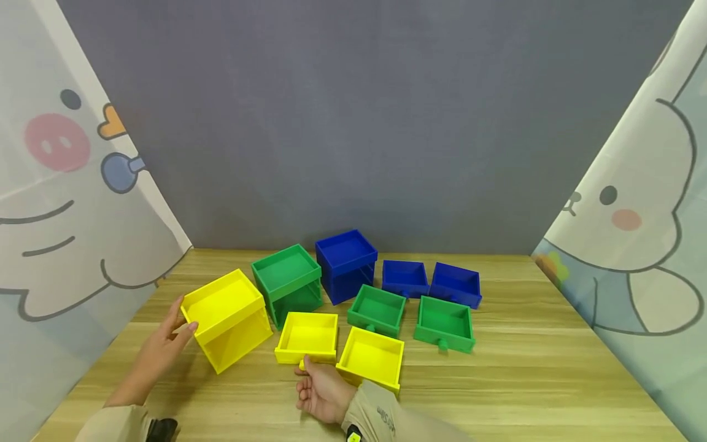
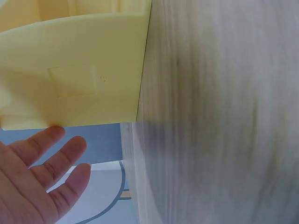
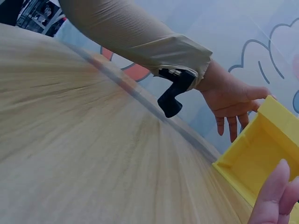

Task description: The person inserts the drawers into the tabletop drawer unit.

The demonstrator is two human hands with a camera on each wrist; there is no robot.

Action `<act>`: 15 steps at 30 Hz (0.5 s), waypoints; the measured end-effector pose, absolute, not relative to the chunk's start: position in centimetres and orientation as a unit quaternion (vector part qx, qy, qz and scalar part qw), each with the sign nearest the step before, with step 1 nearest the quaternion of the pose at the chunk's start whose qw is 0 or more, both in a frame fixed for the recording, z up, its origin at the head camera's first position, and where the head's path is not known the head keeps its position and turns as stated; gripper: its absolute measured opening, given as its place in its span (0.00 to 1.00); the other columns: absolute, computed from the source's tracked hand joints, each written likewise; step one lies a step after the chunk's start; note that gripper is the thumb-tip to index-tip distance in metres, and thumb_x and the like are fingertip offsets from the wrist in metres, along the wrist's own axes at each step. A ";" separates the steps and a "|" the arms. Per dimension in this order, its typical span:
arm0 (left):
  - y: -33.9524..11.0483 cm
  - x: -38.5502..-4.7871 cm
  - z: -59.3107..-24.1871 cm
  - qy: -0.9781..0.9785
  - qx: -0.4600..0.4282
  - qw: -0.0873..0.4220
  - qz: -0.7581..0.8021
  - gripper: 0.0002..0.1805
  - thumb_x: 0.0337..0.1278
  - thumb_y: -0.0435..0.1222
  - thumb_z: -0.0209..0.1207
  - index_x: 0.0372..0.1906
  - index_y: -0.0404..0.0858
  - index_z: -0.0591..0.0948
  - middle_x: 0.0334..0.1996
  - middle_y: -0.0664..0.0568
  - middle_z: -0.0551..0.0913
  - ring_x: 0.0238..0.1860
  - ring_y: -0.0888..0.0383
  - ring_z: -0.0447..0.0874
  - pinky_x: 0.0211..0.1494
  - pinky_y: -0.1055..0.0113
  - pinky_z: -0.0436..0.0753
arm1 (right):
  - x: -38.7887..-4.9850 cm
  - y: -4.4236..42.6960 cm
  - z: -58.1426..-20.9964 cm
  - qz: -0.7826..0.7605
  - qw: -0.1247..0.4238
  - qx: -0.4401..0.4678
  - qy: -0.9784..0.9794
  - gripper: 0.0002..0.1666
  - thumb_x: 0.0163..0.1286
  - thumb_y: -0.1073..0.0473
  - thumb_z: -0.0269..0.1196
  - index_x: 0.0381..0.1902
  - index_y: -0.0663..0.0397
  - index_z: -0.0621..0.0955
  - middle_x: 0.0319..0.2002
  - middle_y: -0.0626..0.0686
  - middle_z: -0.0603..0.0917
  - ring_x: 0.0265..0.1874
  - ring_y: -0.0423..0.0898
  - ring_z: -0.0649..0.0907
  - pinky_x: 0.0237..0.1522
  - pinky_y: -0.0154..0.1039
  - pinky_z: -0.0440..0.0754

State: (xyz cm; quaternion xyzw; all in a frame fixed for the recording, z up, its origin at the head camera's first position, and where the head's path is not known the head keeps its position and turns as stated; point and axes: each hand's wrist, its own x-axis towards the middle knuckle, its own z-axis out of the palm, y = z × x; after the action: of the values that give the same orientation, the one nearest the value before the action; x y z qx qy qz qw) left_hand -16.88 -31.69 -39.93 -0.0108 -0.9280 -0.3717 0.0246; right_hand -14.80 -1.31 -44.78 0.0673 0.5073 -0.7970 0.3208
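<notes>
On the left of the table stands a yellow cabinet (image 1: 223, 307), its front hollow and its top a shallow tray. My left hand (image 1: 160, 347) touches its left side, with the fingers fairly straight; in the left wrist view a fingertip meets the edge of the yellow cabinet (image 2: 74, 70), other fingers clear of it. My right hand (image 1: 326, 393) pinches the small front knob of a yellow drawer (image 1: 306, 334) between thumb and finger. Just right of it lies a second yellow drawer (image 1: 371, 359). The right wrist view shows fingertips (image 3: 273, 196) near the cabinet, but not the knob.
Behind the yellow cabinet stand a green cabinet (image 1: 287, 273) and a blue cabinet (image 1: 347, 261). Two green drawers (image 1: 378, 310) and two blue drawers (image 1: 405, 279) lie to the right. A grey wall panel (image 1: 353, 135) closes off the back of the wooden table (image 1: 530, 356).
</notes>
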 end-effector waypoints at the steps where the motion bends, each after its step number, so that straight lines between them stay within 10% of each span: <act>1: -31.7 -16.9 -39.9 -0.927 -0.009 0.021 -0.374 0.41 0.75 0.46 0.41 0.74 0.36 0.30 0.62 0.15 0.55 0.54 0.22 0.67 0.47 0.38 0.75 | -14.8 -1.4 -44.8 -0.798 0.317 0.072 0.507 0.17 0.80 0.52 0.42 0.37 0.54 0.73 0.18 0.43 0.71 0.15 0.34 0.68 0.25 0.28 0.73; 15: -31.4 -16.8 -40.1 -0.914 -0.005 0.011 -0.405 0.40 0.76 0.48 0.38 0.73 0.43 0.25 0.64 0.17 0.52 0.61 0.20 0.54 0.54 0.31 0.64 | -14.6 -1.9 -44.8 -0.799 0.281 0.087 0.525 0.17 0.79 0.58 0.44 0.28 0.51 0.72 0.17 0.42 0.67 0.12 0.31 0.65 0.22 0.27 0.74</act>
State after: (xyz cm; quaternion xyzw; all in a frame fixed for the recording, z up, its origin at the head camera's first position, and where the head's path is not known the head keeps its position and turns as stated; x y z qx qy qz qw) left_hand -16.78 -31.42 -40.09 -0.0045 -0.9141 -0.4053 0.0109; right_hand -14.62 -1.87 -44.77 0.0867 0.5254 -0.7986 0.2805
